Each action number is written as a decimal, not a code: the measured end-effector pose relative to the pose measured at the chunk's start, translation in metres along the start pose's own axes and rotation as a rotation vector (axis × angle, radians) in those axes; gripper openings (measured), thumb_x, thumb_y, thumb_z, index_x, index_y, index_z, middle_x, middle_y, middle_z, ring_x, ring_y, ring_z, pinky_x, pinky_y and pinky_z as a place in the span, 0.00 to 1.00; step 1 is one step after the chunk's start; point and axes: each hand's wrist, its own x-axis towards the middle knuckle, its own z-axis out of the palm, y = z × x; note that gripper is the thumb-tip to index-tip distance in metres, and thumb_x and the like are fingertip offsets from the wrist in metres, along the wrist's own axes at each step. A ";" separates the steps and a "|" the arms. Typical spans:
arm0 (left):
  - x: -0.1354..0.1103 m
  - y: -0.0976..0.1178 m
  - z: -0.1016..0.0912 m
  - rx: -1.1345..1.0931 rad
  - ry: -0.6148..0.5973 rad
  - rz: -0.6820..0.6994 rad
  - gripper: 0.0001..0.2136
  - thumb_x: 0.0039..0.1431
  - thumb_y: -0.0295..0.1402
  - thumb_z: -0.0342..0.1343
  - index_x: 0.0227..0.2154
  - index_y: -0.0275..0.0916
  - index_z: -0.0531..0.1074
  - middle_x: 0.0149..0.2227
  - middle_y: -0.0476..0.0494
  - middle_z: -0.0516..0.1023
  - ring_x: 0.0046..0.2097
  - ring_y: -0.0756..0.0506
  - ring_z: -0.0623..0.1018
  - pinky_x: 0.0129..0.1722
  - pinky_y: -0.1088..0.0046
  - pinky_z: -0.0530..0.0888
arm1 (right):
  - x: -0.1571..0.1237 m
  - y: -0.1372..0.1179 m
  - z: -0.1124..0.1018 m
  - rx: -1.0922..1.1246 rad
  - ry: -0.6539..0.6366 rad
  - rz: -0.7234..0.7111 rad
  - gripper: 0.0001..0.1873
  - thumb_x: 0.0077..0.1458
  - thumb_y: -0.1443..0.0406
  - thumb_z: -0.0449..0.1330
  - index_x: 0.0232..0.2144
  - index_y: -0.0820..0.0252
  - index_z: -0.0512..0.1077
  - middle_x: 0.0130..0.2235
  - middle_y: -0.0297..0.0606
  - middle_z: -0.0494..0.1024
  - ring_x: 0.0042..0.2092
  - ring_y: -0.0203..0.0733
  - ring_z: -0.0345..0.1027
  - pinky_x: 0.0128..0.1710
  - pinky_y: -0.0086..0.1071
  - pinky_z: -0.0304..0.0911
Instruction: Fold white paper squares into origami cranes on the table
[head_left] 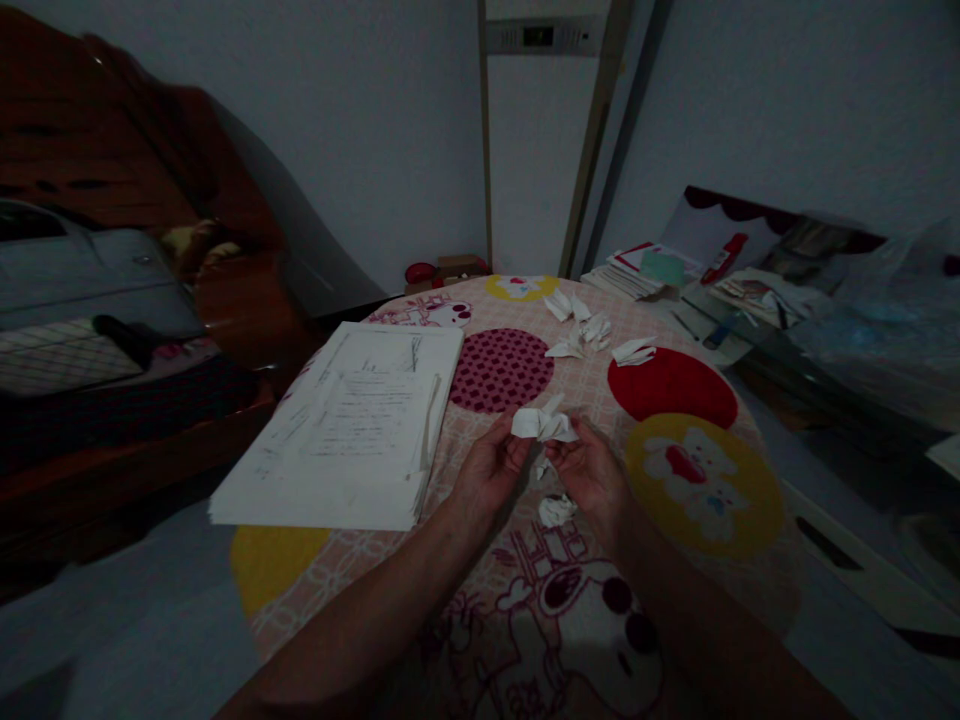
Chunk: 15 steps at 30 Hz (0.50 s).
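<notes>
My left hand and my right hand are raised over the middle of a round table and together pinch a small crumpled piece of white paper. Both hands have their fingers curled closed on it. A crumpled white paper ball lies on the cloth just below my hands, and a tiny scrap shows between them.
A thick stack of printed sheets lies at the table's left. Several folded white paper pieces sit at the far side. Books and papers crowd a glass surface at the right. A bed with a bag stands left.
</notes>
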 end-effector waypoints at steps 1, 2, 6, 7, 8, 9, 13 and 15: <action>0.000 0.000 0.000 -0.008 0.006 -0.011 0.08 0.65 0.19 0.50 0.38 0.34 0.74 0.29 0.46 0.79 0.28 0.53 0.79 0.31 0.83 0.77 | 0.000 0.000 0.000 -0.007 0.020 0.005 0.09 0.59 0.68 0.60 0.26 0.59 0.73 0.22 0.34 0.79 0.21 0.36 0.71 0.21 0.26 0.67; 0.001 0.000 0.000 -0.016 0.011 -0.025 0.09 0.64 0.19 0.50 0.39 0.34 0.74 0.29 0.47 0.79 0.28 0.53 0.78 0.31 0.83 0.77 | 0.000 0.000 0.000 -0.012 0.038 0.007 0.09 0.58 0.68 0.60 0.25 0.59 0.73 0.22 0.34 0.79 0.20 0.35 0.70 0.21 0.26 0.67; 0.004 -0.001 -0.004 -0.016 0.018 -0.012 0.12 0.61 0.17 0.51 0.42 0.36 0.74 0.29 0.49 0.80 0.28 0.53 0.78 0.31 0.82 0.77 | 0.001 -0.001 -0.001 -0.022 0.058 -0.001 0.07 0.56 0.69 0.62 0.25 0.60 0.73 0.21 0.33 0.78 0.20 0.34 0.69 0.20 0.25 0.66; 0.005 -0.002 -0.006 -0.012 0.020 -0.006 0.13 0.60 0.17 0.52 0.43 0.36 0.74 0.29 0.49 0.80 0.29 0.52 0.79 0.32 0.81 0.77 | 0.001 -0.001 -0.001 -0.021 0.061 -0.003 0.07 0.56 0.69 0.62 0.25 0.60 0.73 0.21 0.33 0.78 0.20 0.34 0.69 0.20 0.25 0.65; 0.005 -0.003 -0.007 -0.007 0.018 0.000 0.14 0.59 0.17 0.53 0.44 0.37 0.74 0.30 0.48 0.81 0.29 0.52 0.79 0.33 0.80 0.78 | 0.001 -0.001 -0.001 -0.020 0.062 -0.002 0.07 0.56 0.69 0.61 0.25 0.60 0.73 0.22 0.33 0.79 0.20 0.34 0.69 0.20 0.25 0.65; 0.006 -0.003 -0.008 -0.003 0.011 -0.001 0.14 0.58 0.17 0.54 0.44 0.37 0.75 0.31 0.48 0.81 0.30 0.51 0.80 0.34 0.80 0.78 | 0.002 0.000 -0.002 -0.018 0.063 -0.003 0.07 0.56 0.70 0.61 0.25 0.60 0.73 0.22 0.33 0.79 0.20 0.34 0.69 0.20 0.25 0.65; 0.006 -0.005 -0.008 -0.015 -0.015 -0.012 0.12 0.60 0.17 0.52 0.41 0.36 0.75 0.30 0.47 0.81 0.28 0.53 0.79 0.32 0.82 0.77 | 0.002 0.002 -0.004 -0.015 0.057 -0.038 0.05 0.54 0.69 0.63 0.27 0.59 0.73 0.21 0.32 0.78 0.20 0.34 0.68 0.20 0.26 0.63; 0.005 -0.005 -0.007 -0.024 -0.009 -0.006 0.11 0.61 0.17 0.52 0.40 0.36 0.75 0.30 0.47 0.81 0.28 0.53 0.79 0.30 0.83 0.77 | 0.003 0.002 -0.004 -0.019 0.077 -0.046 0.04 0.53 0.68 0.64 0.26 0.59 0.73 0.21 0.31 0.77 0.19 0.34 0.67 0.20 0.27 0.62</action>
